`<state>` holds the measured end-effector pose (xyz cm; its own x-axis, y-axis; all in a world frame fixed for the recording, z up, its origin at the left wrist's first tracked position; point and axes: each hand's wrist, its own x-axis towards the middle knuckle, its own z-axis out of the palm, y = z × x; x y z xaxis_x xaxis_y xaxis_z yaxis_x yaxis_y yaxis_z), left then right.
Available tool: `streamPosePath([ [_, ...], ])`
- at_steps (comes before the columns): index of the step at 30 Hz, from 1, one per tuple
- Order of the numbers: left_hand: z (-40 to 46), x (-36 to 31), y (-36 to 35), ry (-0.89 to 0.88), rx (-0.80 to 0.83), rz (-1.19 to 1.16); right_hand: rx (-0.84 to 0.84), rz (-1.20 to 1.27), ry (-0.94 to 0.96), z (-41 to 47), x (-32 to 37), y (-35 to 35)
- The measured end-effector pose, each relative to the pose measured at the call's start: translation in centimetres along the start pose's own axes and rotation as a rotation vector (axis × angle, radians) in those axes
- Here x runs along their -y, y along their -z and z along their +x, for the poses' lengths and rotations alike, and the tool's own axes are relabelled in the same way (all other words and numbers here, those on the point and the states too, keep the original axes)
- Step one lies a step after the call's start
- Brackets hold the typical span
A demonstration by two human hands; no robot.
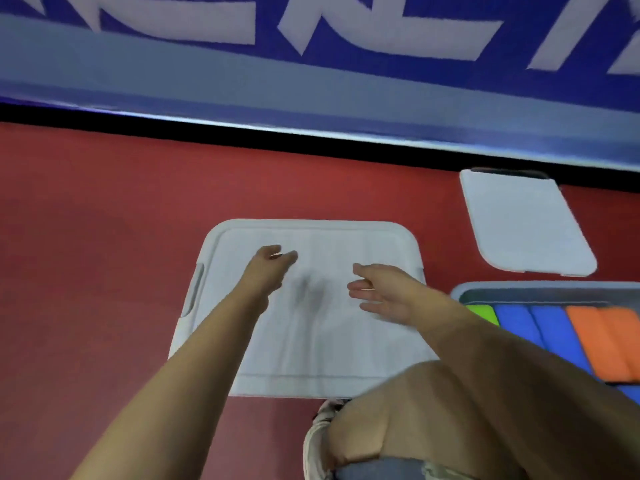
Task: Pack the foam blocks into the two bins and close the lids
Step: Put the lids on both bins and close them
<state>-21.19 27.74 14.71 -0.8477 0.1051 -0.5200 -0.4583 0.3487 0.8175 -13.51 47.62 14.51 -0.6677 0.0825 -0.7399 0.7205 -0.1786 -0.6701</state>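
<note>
A white bin (304, 306) sits on the red floor (86, 237) with its lid (346, 358) on, seen from above. Both hands are stretched out over that lid. The left hand (272, 263) is above the lid's far left part, its fingers loosely bent and holding nothing; whether they touch the lid cannot be told through the blur. The right hand (381, 291) is over the lid's right side, palm turned inward, fingers relaxed and spread, also holding nothing. A grey shadow lies on the lid between the two hands. To the right, a second bin (460, 292) stands open, with foam blocks packed side by side inside: a green block (481, 313), blue blocks (533, 327) and orange blocks (609, 341). Its loose lid (523, 223) lies flat on the floor beyond it, near a blue wall banner (311, 81) with white letters. The person's bent knee (398, 427) and a shoe (322, 420) show at the bottom.
</note>
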Motion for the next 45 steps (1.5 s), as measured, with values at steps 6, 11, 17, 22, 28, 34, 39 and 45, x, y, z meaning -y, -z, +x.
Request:
streamPosePath([
  [6, -9.6, -7.3, -13.7, -0.009, 0.567, -0.108, -0.227, 0.155, 0.063, -10.1, -3.5, 15.4],
  [11, -14.9, -9.5, -25.1, 0.015, 0.709, 0.124, -0.428, 0.215, -0.042, -18.2, -10.1, 27.3],
  [17, -12.9, -12.0, -39.0, 0.032, 0.672, 0.276, -0.502, 0.283, 0.029, -17.5, -11.0, 37.0],
  [22, -1.8, -11.5, -49.4, 0.190, 0.541, 0.154, -0.581, 0.234, 0.238, -6.8, -8.0, 44.2],
  [28, 13.3, -7.7, -60.8, 0.262, 0.395, 0.160, -0.679, -0.112, 0.386, 7.5, -4.9, 52.3],
  [34, 23.7, -1.1, -69.7, 0.397, 0.303, 0.430, -0.345, -0.185, -0.068, 15.0, -5.8, 59.3],
  [39, 28.0, 2.7, -73.3, 0.434, 0.290, 0.476, -0.463, -0.372, -0.093, 15.3, -5.2, 60.8],
  [45, 29.2, 3.6, -74.2, 0.304, 0.382, 0.926, -0.492, -0.455, -0.069, 14.6, -4.6, 60.1],
])
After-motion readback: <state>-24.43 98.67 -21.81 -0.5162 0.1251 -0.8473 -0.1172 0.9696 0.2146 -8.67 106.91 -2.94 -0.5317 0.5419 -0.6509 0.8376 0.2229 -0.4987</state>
